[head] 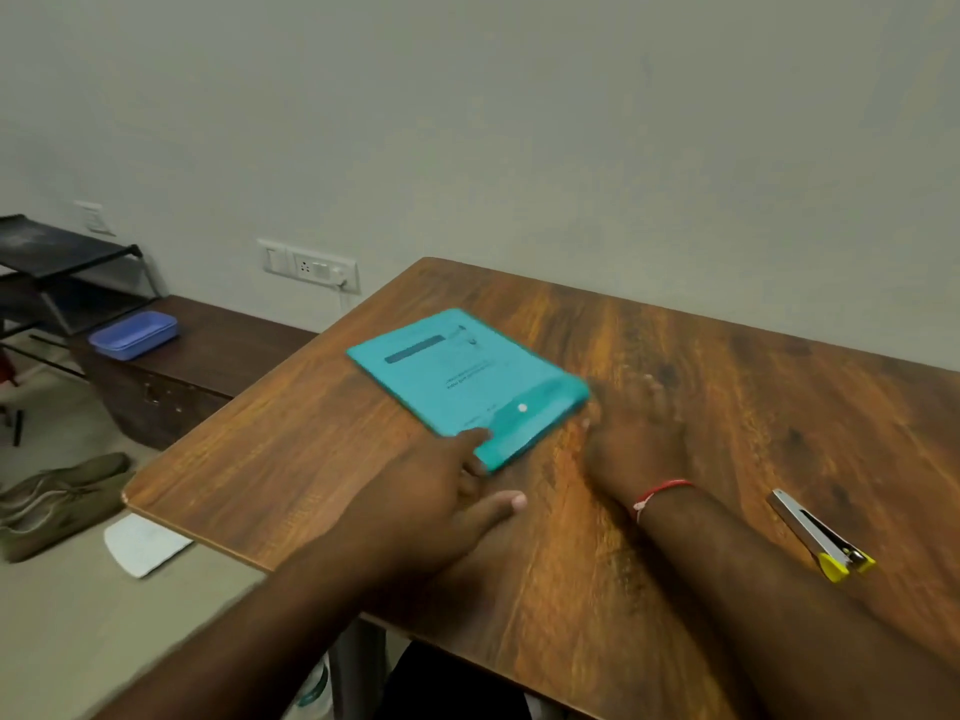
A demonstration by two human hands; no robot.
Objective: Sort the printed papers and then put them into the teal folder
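Lying flat on the wooden desk is one teal folder, closed, w/ one white snap button on its flap and dark print on the cover, too blurred to read. It sits toward the desk's left-center, turned at an angle to the desk edge. Thin, rectangular, smooth plastic look, rounded corners. No loose printed papers show on the desk.

Two bare hands are at the folder's near end. The left hand has fingertips on the folder's near corner, thumb stretched out on the desk beside it; its grip isn't closed round anything, fingers spread, only touching the folder. The right hand rests palm-down on the desk just right of the folder, fingers blurred, so whether they touch the folder edge can't be told; nothing held in its grip. One red thread band circles the right wrist.

One stapler, metal w/ yellow plastic end, lies well apart on the desk's right side.

Desk top: orange-brown wood-grain laminate, rounded corners.

Off the desk, left: one blue plastic box, rounded-rectangular, on a dark low cabinet; one black rack behind it; two olive shoes on the floor; one white flat piece near them. One white switch-and-socket plate on the plain wall.
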